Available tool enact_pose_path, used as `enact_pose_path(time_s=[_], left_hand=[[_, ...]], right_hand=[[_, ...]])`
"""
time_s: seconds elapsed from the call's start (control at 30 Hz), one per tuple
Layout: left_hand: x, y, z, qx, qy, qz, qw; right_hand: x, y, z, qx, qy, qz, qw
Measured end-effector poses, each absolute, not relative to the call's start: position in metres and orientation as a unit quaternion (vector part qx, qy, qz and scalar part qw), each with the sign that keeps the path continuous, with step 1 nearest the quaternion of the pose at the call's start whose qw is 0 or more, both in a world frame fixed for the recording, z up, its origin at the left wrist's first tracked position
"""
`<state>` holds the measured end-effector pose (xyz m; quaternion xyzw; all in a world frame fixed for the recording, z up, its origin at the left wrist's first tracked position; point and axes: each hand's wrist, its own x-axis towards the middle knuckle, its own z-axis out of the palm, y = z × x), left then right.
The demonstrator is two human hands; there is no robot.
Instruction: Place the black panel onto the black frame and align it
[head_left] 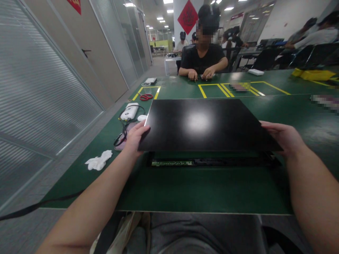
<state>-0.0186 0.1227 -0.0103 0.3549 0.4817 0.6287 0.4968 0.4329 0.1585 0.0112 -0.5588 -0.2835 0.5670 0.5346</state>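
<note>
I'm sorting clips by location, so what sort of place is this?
Probably an office used as an electronics workshop: a black panel is held near a strip of circuit board, yellow lines mark the green tabletop, and a person sits across it.

It looks like an office workroom: blinds [34,84] at left, chairs [267,60] upper right, yellow-marked green worktable [201,190] mid-frame.

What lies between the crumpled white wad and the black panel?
In the head view, the left hand, holding the panel by its edge, and part of a flat pinkish item.
</note>
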Motion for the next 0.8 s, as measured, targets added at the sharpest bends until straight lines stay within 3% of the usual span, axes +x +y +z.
enact_pose_path(time_s=[0.13, 0.33, 0.8], left_hand=[[-0.011, 0.117, -0.004, 0.351, 0.478, 0.648, 0.478], [-0.004, 0.115, 0.0, 0.328, 0.488, 0.656, 0.474], [0.002, 0.114, 0.0, 0.322, 0.52, 0.633, 0.474]], right_hand=[[0.44, 0.166, 0.006, -0.598, -0.262, 0.551, 0.52], [0.444, 0.169, -0.002, -0.665, -0.323, 0.432, 0.516], [0.443, 0.173, -0.013, -0.706, -0.382, 0.333, 0.495]])
